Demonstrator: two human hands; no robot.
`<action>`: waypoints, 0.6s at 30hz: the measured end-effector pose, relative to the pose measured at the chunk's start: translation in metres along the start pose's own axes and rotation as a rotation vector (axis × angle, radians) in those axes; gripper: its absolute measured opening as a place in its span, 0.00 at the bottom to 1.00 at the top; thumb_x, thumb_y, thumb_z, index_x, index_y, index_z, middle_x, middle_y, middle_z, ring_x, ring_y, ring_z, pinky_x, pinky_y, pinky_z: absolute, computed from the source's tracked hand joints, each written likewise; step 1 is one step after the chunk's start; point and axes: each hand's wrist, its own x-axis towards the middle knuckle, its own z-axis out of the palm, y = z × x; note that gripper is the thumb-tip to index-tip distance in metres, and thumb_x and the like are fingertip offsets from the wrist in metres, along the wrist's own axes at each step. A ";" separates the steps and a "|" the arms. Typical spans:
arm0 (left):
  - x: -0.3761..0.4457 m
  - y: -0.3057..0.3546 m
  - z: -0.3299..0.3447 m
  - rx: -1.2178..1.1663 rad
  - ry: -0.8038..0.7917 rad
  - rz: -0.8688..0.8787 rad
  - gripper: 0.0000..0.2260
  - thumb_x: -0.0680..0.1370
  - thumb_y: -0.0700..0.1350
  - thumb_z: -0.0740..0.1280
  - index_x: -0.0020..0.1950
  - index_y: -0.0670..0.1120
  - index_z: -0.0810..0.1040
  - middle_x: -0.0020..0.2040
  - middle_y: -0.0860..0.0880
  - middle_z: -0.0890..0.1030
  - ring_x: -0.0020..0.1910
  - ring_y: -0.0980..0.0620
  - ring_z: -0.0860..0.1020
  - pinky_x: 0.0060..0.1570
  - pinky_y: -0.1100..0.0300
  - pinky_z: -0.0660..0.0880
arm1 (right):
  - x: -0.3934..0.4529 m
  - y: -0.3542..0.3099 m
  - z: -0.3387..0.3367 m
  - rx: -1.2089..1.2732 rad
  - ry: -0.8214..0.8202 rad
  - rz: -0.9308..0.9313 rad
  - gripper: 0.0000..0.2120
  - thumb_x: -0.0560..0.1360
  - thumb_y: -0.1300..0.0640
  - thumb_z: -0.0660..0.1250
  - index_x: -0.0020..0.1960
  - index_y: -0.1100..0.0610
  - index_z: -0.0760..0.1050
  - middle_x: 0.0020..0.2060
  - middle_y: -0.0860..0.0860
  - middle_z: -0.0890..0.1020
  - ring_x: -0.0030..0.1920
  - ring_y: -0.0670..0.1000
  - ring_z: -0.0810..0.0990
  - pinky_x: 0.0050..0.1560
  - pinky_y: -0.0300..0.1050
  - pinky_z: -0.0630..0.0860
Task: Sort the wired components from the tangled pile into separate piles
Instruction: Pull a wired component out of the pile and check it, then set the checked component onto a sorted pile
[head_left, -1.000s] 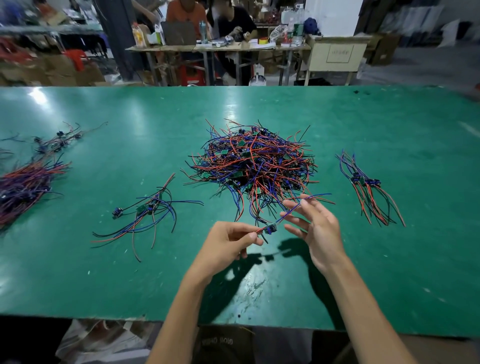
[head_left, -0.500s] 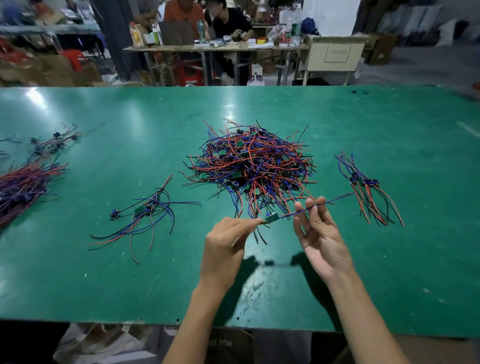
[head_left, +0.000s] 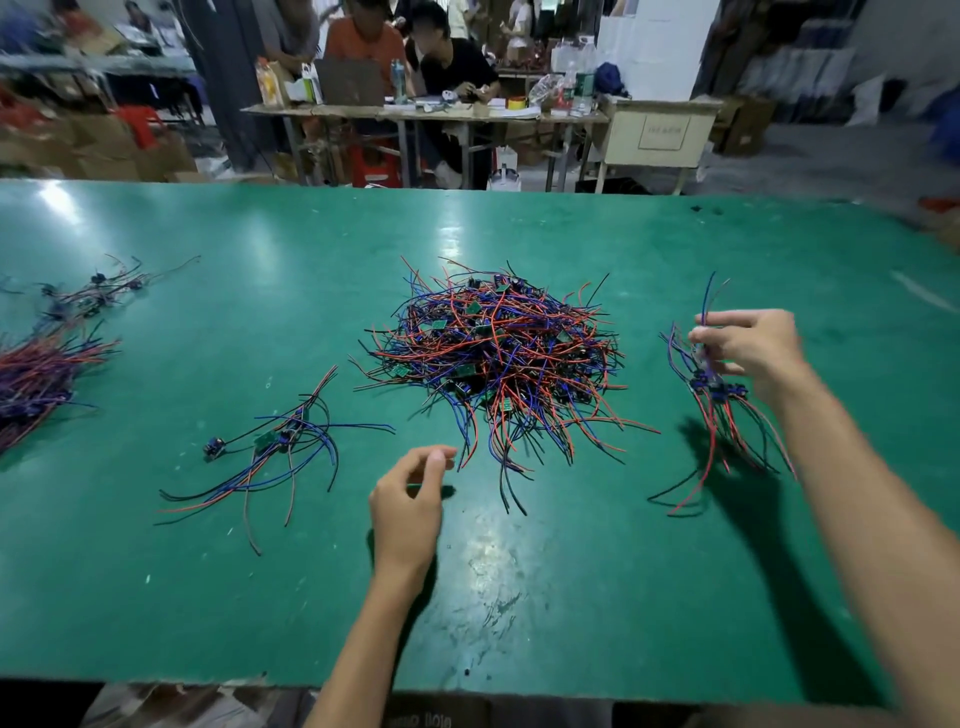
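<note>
One tangled pile (head_left: 498, 358) of red, blue, black wires; right hand (head_left: 753, 348) fingers pinching a wired component (head_left: 704, 332); left hand (head_left: 410, 499) loosely curled, empty

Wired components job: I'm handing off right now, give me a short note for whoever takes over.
Right hand: fingers pinch one wired component by its wires, held over the right pile; not yet let go.
Left hand: loosely curled near the front of the tangled pile; whether it holds anything is unclear.
Done: small sorted piles lie front left and right of the tangle, with bigger bundles at the far left of the green table.
Left: set down the held component, then keep pulling from the tangle, which is still large.
</note>
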 end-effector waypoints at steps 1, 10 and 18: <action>0.003 -0.002 -0.001 -0.016 0.023 -0.027 0.11 0.82 0.45 0.65 0.45 0.53 0.86 0.43 0.54 0.86 0.45 0.51 0.83 0.48 0.47 0.82 | 0.019 0.005 0.001 -0.083 0.044 0.015 0.15 0.72 0.67 0.76 0.58 0.64 0.82 0.44 0.61 0.86 0.37 0.52 0.84 0.47 0.47 0.84; 0.006 -0.005 0.000 -0.028 0.049 -0.118 0.12 0.81 0.42 0.66 0.41 0.53 0.86 0.39 0.54 0.85 0.40 0.57 0.82 0.42 0.60 0.78 | 0.004 0.026 0.056 -0.677 0.067 -0.237 0.13 0.74 0.59 0.70 0.58 0.51 0.81 0.54 0.56 0.84 0.55 0.58 0.82 0.57 0.52 0.78; 0.006 -0.008 0.000 -0.002 0.037 -0.093 0.12 0.80 0.44 0.67 0.41 0.55 0.86 0.38 0.54 0.85 0.39 0.58 0.83 0.41 0.62 0.77 | -0.095 0.103 0.093 -0.781 -0.070 -0.443 0.16 0.79 0.49 0.68 0.65 0.54 0.79 0.56 0.51 0.80 0.59 0.54 0.74 0.61 0.51 0.70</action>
